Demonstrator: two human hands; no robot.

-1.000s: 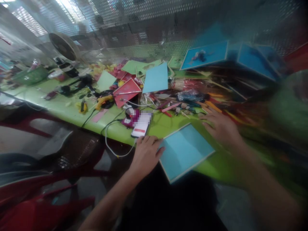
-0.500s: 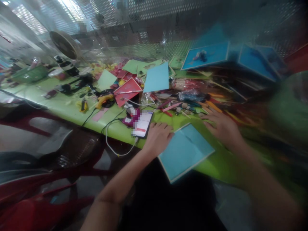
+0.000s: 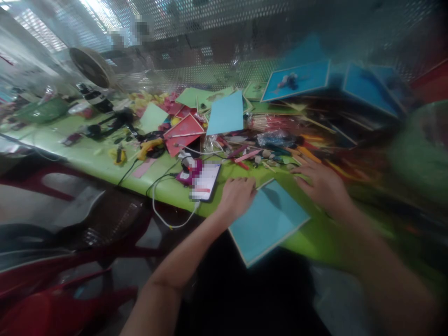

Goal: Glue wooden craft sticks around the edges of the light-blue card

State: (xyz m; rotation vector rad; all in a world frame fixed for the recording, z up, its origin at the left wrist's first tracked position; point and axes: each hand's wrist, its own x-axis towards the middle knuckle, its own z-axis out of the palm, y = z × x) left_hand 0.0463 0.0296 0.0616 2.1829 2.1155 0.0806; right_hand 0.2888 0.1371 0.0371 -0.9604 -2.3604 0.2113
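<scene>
A light blue rectangular panel (image 3: 268, 226) with a pale border lies at the table's near edge, partly overhanging it. Over its upper left edge rests my left hand (image 3: 238, 198), palm down with fingers loosely bent and nothing visible in it; its underside is hidden. My right hand (image 3: 322, 184) is beyond the panel's right corner, apart from it, fingers spread and empty. Just ahead of that hand are small pebbles (image 3: 266, 153) and orange sticks (image 3: 308, 154). A phone (image 3: 210, 179) lies left of my left hand.
On the green table (image 3: 133, 176) sit a purple power adapter (image 3: 189, 173) with cables, a yellow glue gun (image 3: 150, 148), red framed cards (image 3: 185, 133) and a light blue sheet (image 3: 226, 112). Blue framed panels (image 3: 297, 81) stand behind. A fan (image 3: 89, 67) is back left; a red chair (image 3: 66, 298) is lower left.
My left hand has shifted slightly right, further over the panel's edge, its fingers drawn closer together. My right hand stays in nearly the same place. The view has moved slightly.
</scene>
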